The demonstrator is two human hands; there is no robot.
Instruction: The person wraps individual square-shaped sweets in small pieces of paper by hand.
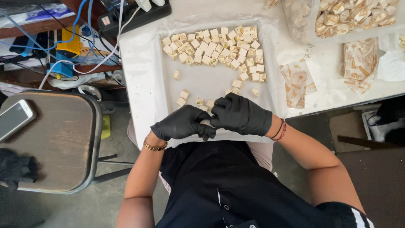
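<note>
Nearest the lens, a black apron fills the lower centre. Above it the left hand [183, 123] and right hand [241, 114], both black-gloved, meet at mid-frame; each grip is closed on one pale nougat cube [206, 122], barely visible between the fingertips. More cubes [217, 50] lie massed at upper centre on the lined tray [143, 63], with strays near the gloves. Printed wrappers [297, 82] lie at right on the bench [327, 65].

Risks, as judged — the tray's near edge overhangs the lap, so a slipped cube could fall; strays by the gloves could be knocked off.

Head view, steeply down, close.
</note>
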